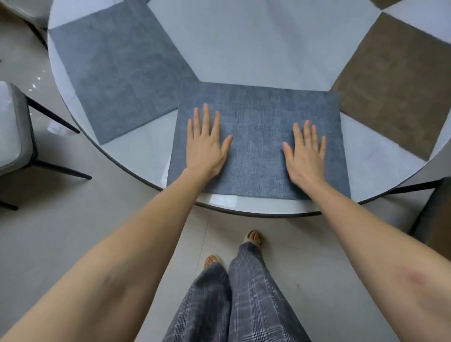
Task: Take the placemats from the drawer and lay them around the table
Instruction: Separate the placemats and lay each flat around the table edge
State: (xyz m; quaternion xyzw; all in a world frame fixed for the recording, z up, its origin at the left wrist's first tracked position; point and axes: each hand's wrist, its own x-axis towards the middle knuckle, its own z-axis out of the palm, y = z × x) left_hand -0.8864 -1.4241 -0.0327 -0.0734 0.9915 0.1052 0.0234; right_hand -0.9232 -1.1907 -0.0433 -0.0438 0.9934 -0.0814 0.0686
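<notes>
A: Head view. Left hand [206,144] and right hand [305,151] flat on the blue mat [258,117], fingers [206,117] straight and spread wide, holding nothing.

B: Which step?

A: Looks like pressing the mat smooth and square at the near edge of the round white surface [244,48]. Near corners poking just past the rim.

B: Next move?

A: Probably lifting both hands straight up, gently, so no sliding. Maybe a small push inward first.

B: How about the mat?

A: Woven, soft-looking, flat, no folds. Far left corner just over the grey mat [117,73]. Brown mat [395,92] on the right, tucked under the other far corner.

B: More mats?

A: A bit of another at the top right corner [383,3]. Drawer not in sight.
</notes>
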